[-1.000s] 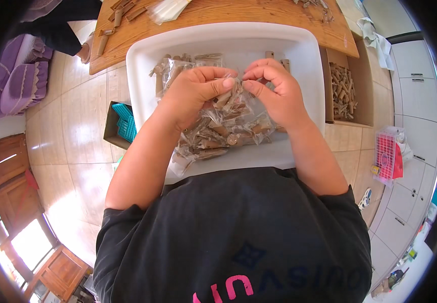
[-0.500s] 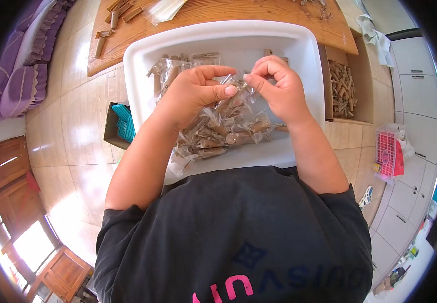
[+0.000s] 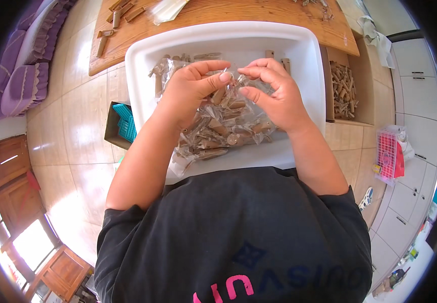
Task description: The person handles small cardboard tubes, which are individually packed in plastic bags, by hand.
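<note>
Above a large white tub (image 3: 136, 96), my left hand (image 3: 190, 91) is closed, thumb near the forefinger, pinching the edge of a small clear plastic bag (image 3: 235, 80). Close on its right is my right hand (image 3: 281, 96), its thumb and forefinger parted beside the bag. What lies exactly between the fingertips is small and hard to make out. Beneath both hands a heap of clear bags (image 3: 218, 129) holding brown and metallic parts fills the middle of the tub.
A brown part (image 3: 285, 64) lies loose in the tub. Beyond is a wooden table (image 3: 238, 10) with brown pieces (image 3: 105, 34) and clear bags (image 3: 168, 10). On the right stands a cardboard box of brown parts (image 3: 343, 91); on the left, a box holding teal baskets (image 3: 125, 122).
My right thumb and forefinger have come apart, and the right hand has dropped slightly. The left hand stays in nearly the same place.
</note>
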The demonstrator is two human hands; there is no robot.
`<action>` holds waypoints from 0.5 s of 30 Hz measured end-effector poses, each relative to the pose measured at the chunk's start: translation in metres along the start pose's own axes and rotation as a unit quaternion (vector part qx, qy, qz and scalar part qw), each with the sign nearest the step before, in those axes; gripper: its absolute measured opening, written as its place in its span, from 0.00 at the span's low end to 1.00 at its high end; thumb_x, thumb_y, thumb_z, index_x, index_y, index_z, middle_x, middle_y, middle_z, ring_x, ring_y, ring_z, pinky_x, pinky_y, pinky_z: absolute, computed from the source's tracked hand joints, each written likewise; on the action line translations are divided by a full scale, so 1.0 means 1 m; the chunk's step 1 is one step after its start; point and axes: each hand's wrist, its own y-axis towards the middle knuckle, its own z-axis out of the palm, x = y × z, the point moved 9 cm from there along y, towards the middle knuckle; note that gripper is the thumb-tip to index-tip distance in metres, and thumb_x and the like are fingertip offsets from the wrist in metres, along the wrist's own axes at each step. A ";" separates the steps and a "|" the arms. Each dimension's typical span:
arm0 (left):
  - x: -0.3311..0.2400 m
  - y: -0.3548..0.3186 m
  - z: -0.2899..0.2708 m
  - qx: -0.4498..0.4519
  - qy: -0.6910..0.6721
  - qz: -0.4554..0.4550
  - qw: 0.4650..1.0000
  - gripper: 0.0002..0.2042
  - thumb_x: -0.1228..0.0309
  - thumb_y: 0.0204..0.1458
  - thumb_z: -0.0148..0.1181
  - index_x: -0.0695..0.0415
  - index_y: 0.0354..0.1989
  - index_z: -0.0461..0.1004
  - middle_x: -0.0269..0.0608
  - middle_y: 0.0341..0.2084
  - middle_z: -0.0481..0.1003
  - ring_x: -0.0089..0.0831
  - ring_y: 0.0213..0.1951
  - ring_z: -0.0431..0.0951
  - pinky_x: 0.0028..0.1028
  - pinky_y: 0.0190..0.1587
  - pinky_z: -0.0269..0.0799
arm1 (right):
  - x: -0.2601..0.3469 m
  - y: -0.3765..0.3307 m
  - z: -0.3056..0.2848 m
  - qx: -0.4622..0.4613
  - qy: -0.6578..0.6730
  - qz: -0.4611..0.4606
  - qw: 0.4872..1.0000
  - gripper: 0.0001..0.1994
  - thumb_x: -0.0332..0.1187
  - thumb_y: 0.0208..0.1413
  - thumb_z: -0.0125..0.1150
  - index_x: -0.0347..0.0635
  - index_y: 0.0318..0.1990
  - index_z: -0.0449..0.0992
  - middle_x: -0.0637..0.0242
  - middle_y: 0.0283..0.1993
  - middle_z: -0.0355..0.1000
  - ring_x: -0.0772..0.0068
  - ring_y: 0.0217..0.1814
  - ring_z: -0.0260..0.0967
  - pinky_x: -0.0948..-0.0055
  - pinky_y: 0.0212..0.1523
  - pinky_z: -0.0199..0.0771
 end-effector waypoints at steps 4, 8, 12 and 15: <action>0.000 0.000 0.002 0.010 -0.038 0.004 0.999 0.17 0.67 0.51 0.59 0.59 0.48 0.70 0.31 0.30 0.75 0.15 0.28 0.71 0.17 0.29 0.65 | 0.008 0.003 -0.006 -0.028 0.052 0.010 0.998 0.12 0.25 0.42 0.65 0.38 0.38 0.74 0.64 0.43 0.65 0.68 0.42 0.65 0.73 0.45 0.65; -0.003 -0.001 0.002 0.000 -0.037 0.005 0.999 0.15 0.70 0.54 0.53 0.61 0.49 0.69 0.32 0.27 0.75 0.15 0.26 0.73 0.13 0.23 0.63 | 0.016 0.002 -0.011 -0.046 -0.026 -0.070 0.996 0.10 0.24 0.41 0.65 0.39 0.33 0.74 0.63 0.43 0.65 0.67 0.42 0.64 0.73 0.43 0.66; -0.003 -0.001 0.004 0.002 -0.056 0.007 0.998 0.15 0.70 0.54 0.54 0.61 0.49 0.68 0.33 0.28 0.75 0.16 0.28 0.74 0.13 0.23 0.64 | 0.012 0.002 -0.003 -0.004 -0.030 -0.072 0.997 0.06 0.23 0.43 0.63 0.38 0.28 0.71 0.61 0.43 0.65 0.67 0.43 0.64 0.73 0.42 0.66; 0.001 0.001 0.001 -0.008 -0.049 0.005 0.999 0.15 0.71 0.53 0.54 0.62 0.49 0.68 0.34 0.29 0.75 0.16 0.29 0.74 0.13 0.25 0.65 | 0.018 0.003 -0.002 0.010 -0.023 -0.073 0.997 0.05 0.22 0.44 0.61 0.38 0.27 0.70 0.61 0.43 0.64 0.67 0.43 0.63 0.74 0.42 0.65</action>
